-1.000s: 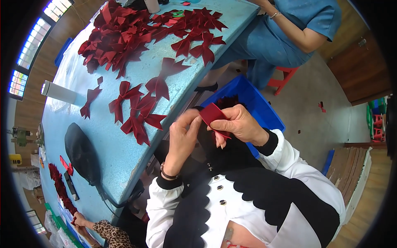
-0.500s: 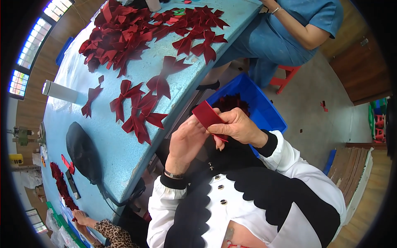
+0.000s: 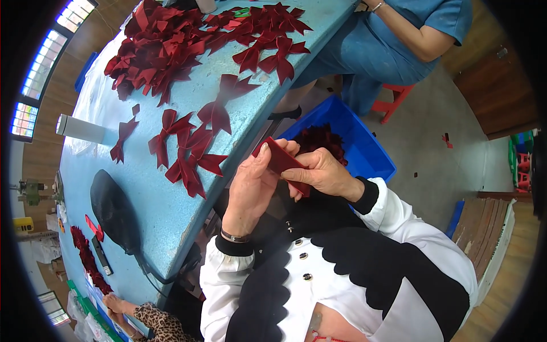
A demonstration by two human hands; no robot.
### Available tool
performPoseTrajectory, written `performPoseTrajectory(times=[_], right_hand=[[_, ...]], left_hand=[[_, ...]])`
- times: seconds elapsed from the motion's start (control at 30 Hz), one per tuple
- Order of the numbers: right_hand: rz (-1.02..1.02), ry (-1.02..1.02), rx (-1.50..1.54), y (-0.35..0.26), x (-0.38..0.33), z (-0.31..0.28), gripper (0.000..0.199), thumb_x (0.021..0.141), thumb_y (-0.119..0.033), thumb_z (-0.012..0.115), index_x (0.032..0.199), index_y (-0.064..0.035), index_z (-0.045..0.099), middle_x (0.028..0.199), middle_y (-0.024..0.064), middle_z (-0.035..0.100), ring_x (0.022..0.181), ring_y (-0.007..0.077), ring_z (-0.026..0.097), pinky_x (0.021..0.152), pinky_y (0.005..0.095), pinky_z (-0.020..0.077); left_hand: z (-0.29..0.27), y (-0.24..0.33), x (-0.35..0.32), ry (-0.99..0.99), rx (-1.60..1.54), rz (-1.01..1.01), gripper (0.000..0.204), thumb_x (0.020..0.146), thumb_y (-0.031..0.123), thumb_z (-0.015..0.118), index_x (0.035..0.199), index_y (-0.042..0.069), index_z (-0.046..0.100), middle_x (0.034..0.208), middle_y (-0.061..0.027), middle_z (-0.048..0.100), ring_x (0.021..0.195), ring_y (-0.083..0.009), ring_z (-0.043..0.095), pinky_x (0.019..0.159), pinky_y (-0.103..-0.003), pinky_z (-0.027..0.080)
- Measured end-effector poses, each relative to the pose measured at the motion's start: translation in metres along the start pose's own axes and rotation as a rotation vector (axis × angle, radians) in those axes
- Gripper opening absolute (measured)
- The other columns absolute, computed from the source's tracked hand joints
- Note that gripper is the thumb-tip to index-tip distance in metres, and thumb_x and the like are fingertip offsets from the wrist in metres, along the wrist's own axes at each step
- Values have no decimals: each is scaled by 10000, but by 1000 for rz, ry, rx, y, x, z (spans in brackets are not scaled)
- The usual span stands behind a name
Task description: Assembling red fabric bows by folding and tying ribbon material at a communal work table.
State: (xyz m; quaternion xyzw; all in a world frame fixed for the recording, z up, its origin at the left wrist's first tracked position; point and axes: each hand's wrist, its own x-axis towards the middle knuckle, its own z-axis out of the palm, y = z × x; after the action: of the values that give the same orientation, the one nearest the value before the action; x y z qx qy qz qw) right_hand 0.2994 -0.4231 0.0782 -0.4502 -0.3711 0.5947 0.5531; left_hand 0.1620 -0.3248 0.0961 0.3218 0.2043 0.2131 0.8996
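Dark red ribbon strip (image 3: 280,161), near table edge above blue bin (image 3: 364,149): left hand (image 3: 250,191) and right hand (image 3: 322,174) pinch it folded; best kept taut, edges aligned, folding toward bow shape.

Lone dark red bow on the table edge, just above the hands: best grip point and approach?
Pinch the bow at its narrow knotted centre, coming straight down from above. It lies flat on the blue table, loops and tails splaying outward, so the waist is the firmest, narrowest part. It sits apart from the bow pile, leaving finger room.
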Motion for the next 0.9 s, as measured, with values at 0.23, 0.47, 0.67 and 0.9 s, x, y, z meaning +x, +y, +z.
performPoseTrajectory(times=[0.23, 0.47, 0.67, 0.9], right_hand=[[-6, -26, -19, -1, -1, 0, 173, 883, -130, 593, 925, 24, 662, 672, 71, 642, 584, 132, 623, 550, 234, 507], [-30, -48, -54, 7, -4, -1, 171, 883, -129, 593, 936, 19, 660, 681, 69, 646, 595, 128, 627, 563, 230, 508], [-42, -12, -128, 2, 1, -3, 184, 888, -153, 588, 916, 15, 656, 686, 46, 640, 601, 106, 610, 575, 223, 484], [-30, 24, -145, 4, -9, -1, 169, 878, -133, 604, 938, 17, 653, 706, 59, 645, 636, 118, 624, 593, 244, 507]], left_hand=[[1, -1, -2, 37, -11, -22, 329, 970, 268, 424, 1122, -3, 532, 1078, -119, 587, 1001, -216, 569, 892, -357, 451], [4, 4, -7, 53, 17, -53, 327, 975, 270, 410, 1121, 0, 523, 1061, -118, 591, 964, -219, 587, 820, -345, 494], [3, 10, -1, 76, 31, -47, 320, 978, 267, 400, 1119, 5, 516, 1051, -126, 592, 961, -228, 592, 785, -346, 506], [5, 9, -7, -44, 41, -13, 289, 967, 261, 423, 1086, 12, 508, 1035, -122, 580, 940, -239, 581, 799, -364, 494]])
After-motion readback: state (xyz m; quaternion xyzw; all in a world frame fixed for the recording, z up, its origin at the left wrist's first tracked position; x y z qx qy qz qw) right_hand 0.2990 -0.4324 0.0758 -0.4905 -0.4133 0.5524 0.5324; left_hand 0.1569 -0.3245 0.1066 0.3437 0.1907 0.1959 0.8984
